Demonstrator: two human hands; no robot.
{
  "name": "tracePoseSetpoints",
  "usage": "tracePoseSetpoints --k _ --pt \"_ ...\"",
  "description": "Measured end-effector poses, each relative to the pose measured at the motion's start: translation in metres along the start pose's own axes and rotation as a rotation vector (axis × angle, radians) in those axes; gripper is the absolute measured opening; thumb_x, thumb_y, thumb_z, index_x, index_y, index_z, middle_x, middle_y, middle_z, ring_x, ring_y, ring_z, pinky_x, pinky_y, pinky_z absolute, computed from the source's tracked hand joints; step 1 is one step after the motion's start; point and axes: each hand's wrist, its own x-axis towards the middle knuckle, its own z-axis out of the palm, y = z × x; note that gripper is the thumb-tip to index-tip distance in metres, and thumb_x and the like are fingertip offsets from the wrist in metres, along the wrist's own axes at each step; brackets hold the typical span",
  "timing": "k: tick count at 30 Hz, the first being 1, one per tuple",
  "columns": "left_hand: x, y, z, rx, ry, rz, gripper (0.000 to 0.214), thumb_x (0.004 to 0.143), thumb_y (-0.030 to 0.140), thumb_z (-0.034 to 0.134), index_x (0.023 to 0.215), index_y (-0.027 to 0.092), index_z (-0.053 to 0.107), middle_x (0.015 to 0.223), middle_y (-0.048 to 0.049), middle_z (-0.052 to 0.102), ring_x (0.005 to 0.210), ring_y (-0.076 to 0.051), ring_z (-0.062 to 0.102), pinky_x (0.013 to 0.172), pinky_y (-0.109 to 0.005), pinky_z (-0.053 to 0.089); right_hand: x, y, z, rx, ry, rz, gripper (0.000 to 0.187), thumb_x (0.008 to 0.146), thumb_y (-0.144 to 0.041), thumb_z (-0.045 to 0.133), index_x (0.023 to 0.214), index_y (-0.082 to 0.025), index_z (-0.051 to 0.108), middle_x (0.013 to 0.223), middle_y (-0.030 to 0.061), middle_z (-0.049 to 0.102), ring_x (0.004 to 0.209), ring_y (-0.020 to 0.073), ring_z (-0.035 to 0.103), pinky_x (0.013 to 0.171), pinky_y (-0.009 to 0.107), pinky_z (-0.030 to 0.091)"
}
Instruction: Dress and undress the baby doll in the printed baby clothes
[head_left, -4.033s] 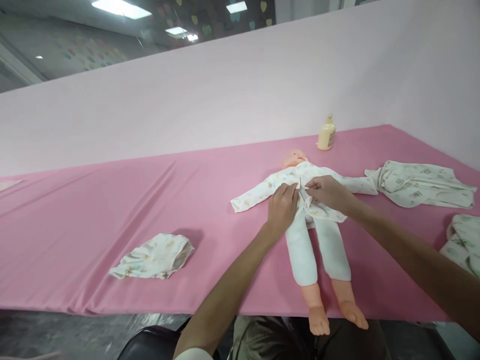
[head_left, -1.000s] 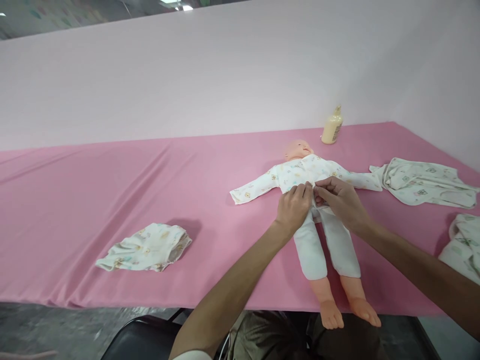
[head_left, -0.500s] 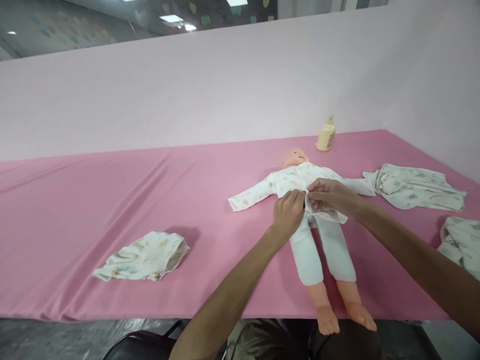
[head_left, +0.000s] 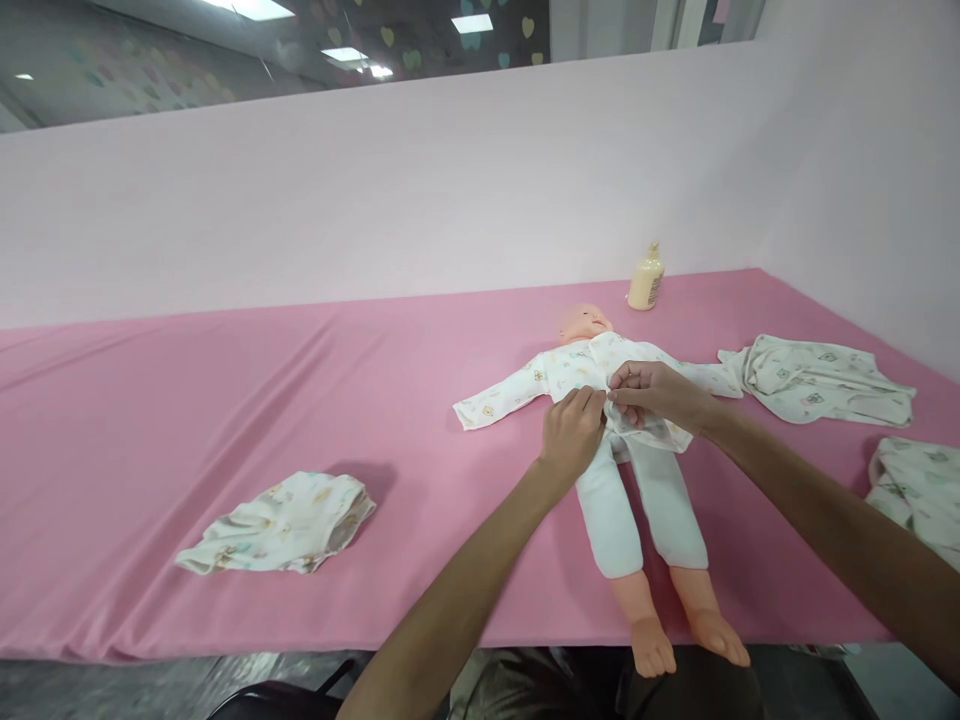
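A baby doll lies on its back with its feet over the table's front edge. It wears a white printed baby shirt with long sleeves, and its legs are white cloth down to bare plastic feet. My left hand is closed on the shirt's front edge at the belly. Against it, my right hand pinches the same front opening from the other side. The fingertips of both hands nearly meet there. Whether a snap or a tie lies between them is hidden.
The pink-covered table meets a white wall behind. Folded printed baby clothes lie at the left front. Another printed garment touches the doll's sleeve at right, and a third cloth sits nearer me. A cream pump bottle stands at the back.
Both hands stay at the shirt's front, with little visible finger movement. The whole view has shifted slightly, as the camera tilted a little.
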Motion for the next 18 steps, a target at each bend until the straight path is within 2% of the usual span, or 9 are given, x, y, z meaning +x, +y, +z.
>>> tracePoseSetpoints --k 7,12,18 --pt "0.001 0.0 -0.004 0.009 -0.035 0.025 0.018 0.084 0.005 0.046 0.084 0.017 0.059 0.073 -0.0019 0.06 0.069 -0.014 0.056 0.053 -0.027 0.03 -0.004 0.001 0.003 -0.201 0.122 -0.074 0.031 0.071 -0.041 0.075 0.085 -0.017 0.06 0.062 -0.0023 0.061 0.051 0.0102 0.056 0.05 0.024 0.048" --pt "0.002 0.001 -0.008 0.024 -0.093 0.006 0.022 0.084 0.002 0.045 0.087 0.018 0.06 0.076 -0.002 0.06 0.07 -0.014 0.055 0.053 -0.027 0.031 -0.01 0.001 0.007 -0.274 0.141 -0.103 0.023 0.078 -0.04 0.066 0.086 -0.019 0.062 0.068 -0.0015 0.062 0.054 0.011 0.056 0.052 0.025 0.047" --pt "0.002 0.001 -0.007 -0.036 -0.078 -0.021 0.022 0.088 0.006 0.044 0.092 0.018 0.062 0.076 -0.0029 0.062 0.072 -0.015 0.056 0.055 -0.026 0.035 -0.014 0.011 0.016 -0.546 0.27 -0.284 0.018 0.086 -0.037 0.055 0.085 -0.021 0.063 0.068 -0.0009 0.061 0.06 0.013 0.052 0.056 0.026 0.04"
